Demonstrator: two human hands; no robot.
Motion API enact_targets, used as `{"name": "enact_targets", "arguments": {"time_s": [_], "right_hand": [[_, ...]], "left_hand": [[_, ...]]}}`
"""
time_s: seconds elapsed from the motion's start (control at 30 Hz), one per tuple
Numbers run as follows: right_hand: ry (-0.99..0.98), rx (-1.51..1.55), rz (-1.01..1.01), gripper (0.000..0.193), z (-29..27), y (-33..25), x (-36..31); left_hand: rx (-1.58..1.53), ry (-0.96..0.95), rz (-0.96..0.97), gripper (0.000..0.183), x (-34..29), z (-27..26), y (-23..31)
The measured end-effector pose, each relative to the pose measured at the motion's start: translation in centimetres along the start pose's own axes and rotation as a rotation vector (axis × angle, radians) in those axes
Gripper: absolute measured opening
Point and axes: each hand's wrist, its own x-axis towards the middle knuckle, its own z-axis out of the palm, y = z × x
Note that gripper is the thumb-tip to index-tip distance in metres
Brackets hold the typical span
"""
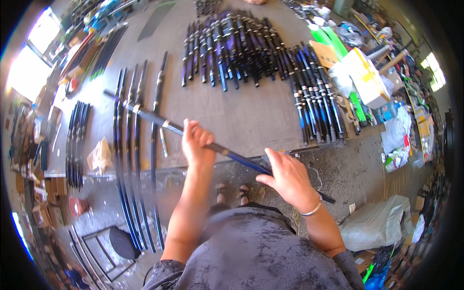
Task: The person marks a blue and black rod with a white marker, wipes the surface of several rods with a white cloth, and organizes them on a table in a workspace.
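I hold a long dark blue-black rod section (150, 118) slanting from upper left down to lower right across my front. My left hand (197, 141) is closed around its middle, near a pale band. My right hand (286, 176), with a silver bracelet on the wrist, grips the rod's lower part, where it looks bright blue. The rod's far tip reaches over the long rods lying on the grey floor (251, 116). Its near end sticks out past my right wrist.
Several long dark rods (131, 159) lie side by side on the floor at left. Rows of shorter banded blue-black rod sections (251, 48) cover the floor ahead. Boxes, green tubes and bags (367, 77) crowd the right; a white sack (377, 224) lies near right.
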Motion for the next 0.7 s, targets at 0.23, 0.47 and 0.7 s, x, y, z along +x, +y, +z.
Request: {"name": "enact_targets", "arguments": {"time_s": [0.23,0.47,0.7], "right_hand": [[-0.106,-0.036,-0.016,0.037,1.5,0.8,-3.2],[-0.132,-0.043,0.039,0.031,1.4,-0.5,-4.5],[-0.228,-0.033,0.178,0.031,0.6,-2.5,-5.0]], "left_hand": [[-0.045,-0.126,0.036,0.028,1.8,-2.6,5.2],[-0.121,-0.124,-0.004,0.03,1.6,-2.1,4.8],[-0.039,0.086,0.0,0.029,1.2,-1.1,4.8]]}}
